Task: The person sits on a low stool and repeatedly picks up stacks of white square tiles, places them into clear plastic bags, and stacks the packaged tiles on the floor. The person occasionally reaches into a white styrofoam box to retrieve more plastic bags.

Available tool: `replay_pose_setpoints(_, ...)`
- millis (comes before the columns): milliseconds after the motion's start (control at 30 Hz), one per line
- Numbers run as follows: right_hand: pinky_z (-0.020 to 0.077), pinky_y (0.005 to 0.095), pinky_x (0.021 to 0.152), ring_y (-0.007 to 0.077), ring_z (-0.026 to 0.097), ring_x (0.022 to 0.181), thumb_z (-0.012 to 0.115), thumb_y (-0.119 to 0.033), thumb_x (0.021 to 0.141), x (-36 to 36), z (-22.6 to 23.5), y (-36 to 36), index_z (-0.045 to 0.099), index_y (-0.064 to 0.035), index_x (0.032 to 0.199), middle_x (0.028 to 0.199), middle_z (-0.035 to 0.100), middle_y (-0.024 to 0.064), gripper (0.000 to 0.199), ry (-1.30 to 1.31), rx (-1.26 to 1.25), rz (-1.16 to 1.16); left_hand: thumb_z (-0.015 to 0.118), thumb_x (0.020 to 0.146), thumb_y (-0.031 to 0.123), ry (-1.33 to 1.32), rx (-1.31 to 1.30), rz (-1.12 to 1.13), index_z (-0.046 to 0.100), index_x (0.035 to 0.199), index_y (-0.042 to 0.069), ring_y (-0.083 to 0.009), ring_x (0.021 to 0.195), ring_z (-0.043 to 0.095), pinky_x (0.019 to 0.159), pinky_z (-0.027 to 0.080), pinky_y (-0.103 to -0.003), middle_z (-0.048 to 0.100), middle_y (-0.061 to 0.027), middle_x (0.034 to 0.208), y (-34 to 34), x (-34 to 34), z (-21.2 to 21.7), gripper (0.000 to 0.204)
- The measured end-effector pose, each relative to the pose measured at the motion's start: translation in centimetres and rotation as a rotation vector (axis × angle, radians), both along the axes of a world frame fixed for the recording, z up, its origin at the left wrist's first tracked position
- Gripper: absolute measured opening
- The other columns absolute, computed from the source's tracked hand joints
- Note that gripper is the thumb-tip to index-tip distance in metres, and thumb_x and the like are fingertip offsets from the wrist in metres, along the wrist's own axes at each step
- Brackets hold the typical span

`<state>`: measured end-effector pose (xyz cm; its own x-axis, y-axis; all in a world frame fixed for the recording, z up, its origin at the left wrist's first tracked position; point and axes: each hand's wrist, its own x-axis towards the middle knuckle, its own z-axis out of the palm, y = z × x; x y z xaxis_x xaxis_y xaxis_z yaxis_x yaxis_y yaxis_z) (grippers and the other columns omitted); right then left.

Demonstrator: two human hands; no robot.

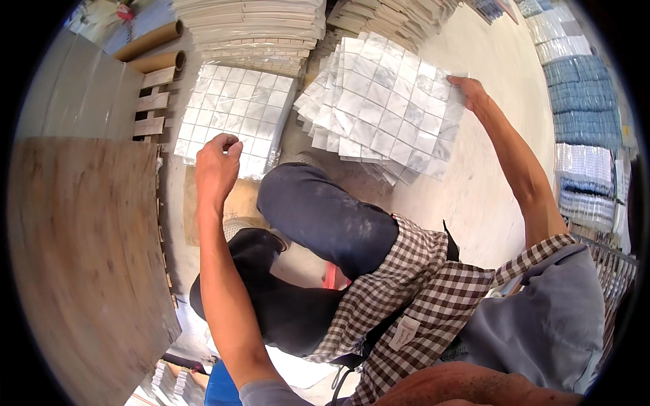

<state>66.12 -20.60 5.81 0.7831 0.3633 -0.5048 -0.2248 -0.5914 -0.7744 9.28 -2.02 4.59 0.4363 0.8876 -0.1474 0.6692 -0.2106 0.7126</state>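
I am gripping the far right corner of a square mosaic sheet of glossy white-grey marble squares [389, 101] with my right hand [468, 91]; the fingers are pinching its edge, thumb side hidden behind the sheet. The sheet is lying on top of a fanned, uneven stack of matching mosaic sheets [352, 145] on the pale concrete floor [474, 196], beyond my raised knee in dark blue trousers [325, 216]. Each small square is showing faint grey veining and a smooth sheen; the grout gaps are forming a regular grid.

My left hand [217, 166] is hovering with its fingers curled loosely inward, nearly closed; I cannot tell whether it is holding anything. It is sitting just over the near edge of a second mosaic sheet wrapped in clear crinkled plastic [233, 115], which is lying flat to the left of the fanned stack.

To the far left, a brown wood-grain board [81, 257] is lying beside a slatted wooden pallet [152, 105]. Two brown cardboard tubes [152, 51] are resting above the pallet. Stacks of pale tile sheets [257, 30] are standing behind, and stacks of blue-grey mosaic sheets [586, 98] are lining the right side.
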Motion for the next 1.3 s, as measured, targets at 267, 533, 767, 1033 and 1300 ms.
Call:
replay_pose_setpoints(267, 0.053, 0.0313, 0.086, 0.019, 0.068, 0.094, 0.073, -0.014, 0.088, -10.5, 15.6, -0.4, 0.065, 0.009, 0.111, 0.106, 0.07, 0.0119, 0.033, -0.261, 0.333, 0.334, 0.063, 0.086, 0.015, -0.307, -0.121, 0.006, 0.071, 0.104, -0.001, -0.0313, 0.097, 0.069, 0.087, 0.052, -0.037, 0.072, -0.0193, 0.101, -1.4, 2.4, -1.3, 0.025)
replay_pose_setpoints(533, 0.0517, 0.0258, 0.081, 0.0111, 0.067, 0.087, 0.072, -0.021, 0.091, -23.9, 26.4, -0.7, 0.068, 0.0029, 0.112, 0.1, 0.071, 0.0052, 0.032, -0.617, 0.396, 0.741, 0.076, 0.08, 0.011, -0.583, -0.432, -0.152, 0.037, 0.146, -0.005, -0.0314, 0.127, 0.053, 0.103, 0.047, -0.038, 0.048, -0.0241, 0.144, -3.4, 6.1, -1.6, 0.079)
replay_pose_setpoints(767, 0.0504, 0.0255, 0.086, 0.0105, 0.066, 0.093, 0.069, -0.02, 0.093, -24.7, 27.1, 3.4, 0.065, 0.0014, 0.118, 0.107, 0.069, 0.0045, 0.033, -0.559, 0.723, 0.871, 0.082, 0.078, 0.017, -0.626, -0.615, -0.242, 0.063, 0.124, -0.001, -0.0207, 0.107, 0.064, 0.093, 0.05, -0.033, 0.067, -0.0148, 0.121, -4.9, 4.2, -2.2, 0.053)
replay_pose_setpoints(1033, 0.0557, 0.0391, 0.074, 0.0251, 0.07, 0.081, 0.071, -0.019, 0.085, -31.6, 18.8, 16.5, 0.073, 0.0023, 0.098, 0.09, 0.074, 0.0128, 0.024, -0.412, 0.663, 1.048, 0.075, 0.086, 0.014, -1.021, -0.745, 0.238, 0.07, 0.105, -0.002, -0.0168, 0.076, 0.067, 0.062, 0.057, -0.031, 0.071, -0.0099, 0.097, -7.0, 2.8, -9.7, 0.026)
replay_pose_setpoints(1300, 0.0519, 0.0365, 0.074, 0.0215, 0.065, 0.081, 0.074, -0.018, 0.077, -34.6, 6.8, 31.7, 0.072, 0.0088, 0.095, 0.088, 0.071, 0.013, 0.032, -0.578, 0.304, 1.311, 0.067, 0.092, 0.012, -1.108, -0.76, 0.689, 0.062, 0.105, -0.004, -0.0216, 0.08, 0.067, 0.063, 0.061, -0.037, 0.068, -0.0122, 0.098, -7.8, 5.3, -14.9, 0.021)
